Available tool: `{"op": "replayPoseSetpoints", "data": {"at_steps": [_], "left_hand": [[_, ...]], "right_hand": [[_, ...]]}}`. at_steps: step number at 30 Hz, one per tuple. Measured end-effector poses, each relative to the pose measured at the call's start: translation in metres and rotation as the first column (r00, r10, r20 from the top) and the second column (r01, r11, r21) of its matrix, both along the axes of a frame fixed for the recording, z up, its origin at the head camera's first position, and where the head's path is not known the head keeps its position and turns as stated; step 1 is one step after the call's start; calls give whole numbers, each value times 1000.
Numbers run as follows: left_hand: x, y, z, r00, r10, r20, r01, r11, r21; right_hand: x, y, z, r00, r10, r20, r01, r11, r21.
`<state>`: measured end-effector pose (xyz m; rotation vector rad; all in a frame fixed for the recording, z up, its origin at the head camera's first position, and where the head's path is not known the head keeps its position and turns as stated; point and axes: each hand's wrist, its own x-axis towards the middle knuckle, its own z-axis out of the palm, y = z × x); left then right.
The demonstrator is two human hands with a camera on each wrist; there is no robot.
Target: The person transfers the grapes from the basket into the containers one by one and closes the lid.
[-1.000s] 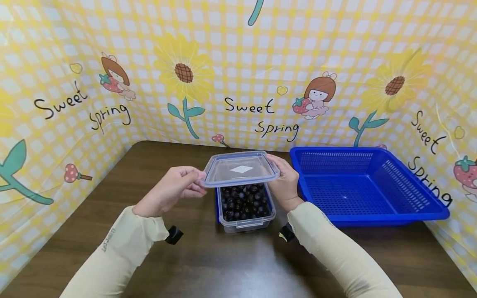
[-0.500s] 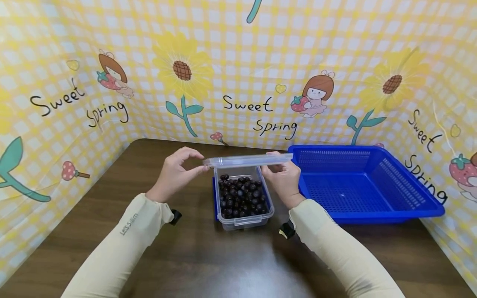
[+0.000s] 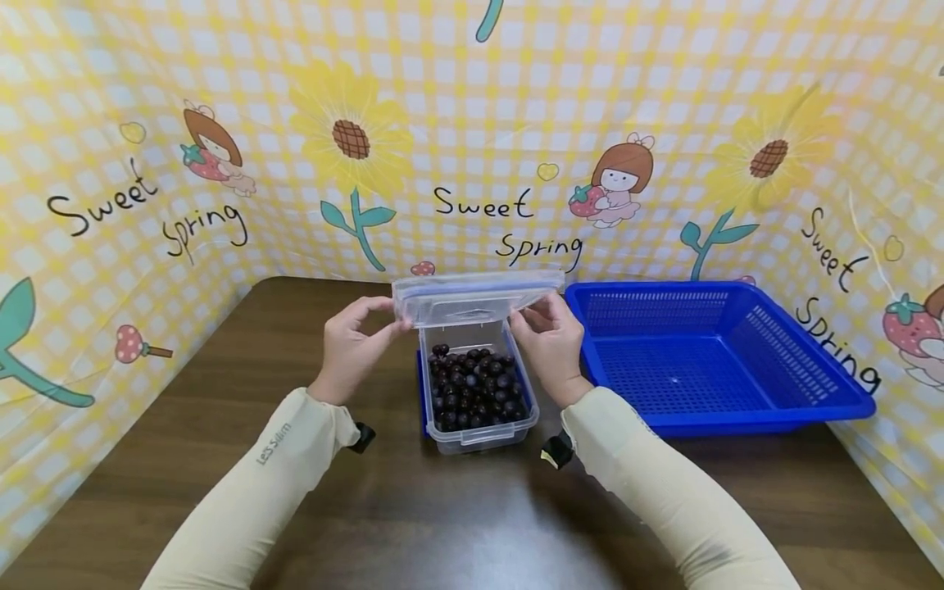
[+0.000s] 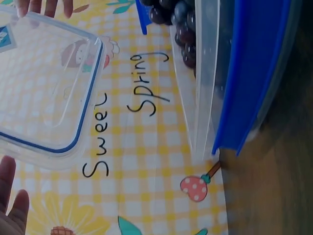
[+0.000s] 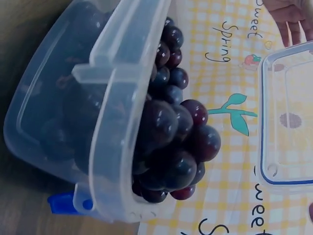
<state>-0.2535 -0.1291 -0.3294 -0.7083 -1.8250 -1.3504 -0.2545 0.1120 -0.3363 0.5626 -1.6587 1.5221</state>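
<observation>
A clear plastic lid (image 3: 472, 299) with a blue seal is raised above the far end of a clear food container (image 3: 484, 439), tilted on edge. Dark round grapes (image 3: 478, 392) fill much of the container, which stands uncovered on the table. My left hand (image 3: 348, 346) pinches the lid's left edge between thumb and fingers. At the opposite edge, my right hand (image 3: 551, 342) pinches it too. The left wrist view shows the lid (image 4: 49, 93) apart from the container, whose side has a blue latch flap (image 4: 254, 78).
To the right of the container stands a large blue perforated basket (image 3: 682, 373). Brown wooden table (image 3: 457, 524) lies beneath everything. A yellow checked cloth (image 3: 472, 123) with printed flowers hangs around the back and sides.
The lid has moved farther back and turned from roughly flat, through edge-on, to tilted up. My left hand has moved right and slightly up with it; the container has stayed in place.
</observation>
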Motion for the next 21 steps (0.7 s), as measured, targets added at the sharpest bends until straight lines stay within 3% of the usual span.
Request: {"op": "replayPoseSetpoints", "data": {"at_steps": [7, 16, 21], "left_hand": [[1, 11, -4, 999, -35, -5, 36, 988, 149], [1, 19, -5, 999, -47, 23, 39, 968, 247], [3, 19, -6, 991, -88, 101, 56, 957, 284]], "right_hand": [[2, 2, 1, 997, 60, -54, -64, 995, -78], [2, 1, 2, 998, 65, 21, -64, 996, -64], [4, 1, -3, 993, 69, 100, -65, 997, -41]]}}
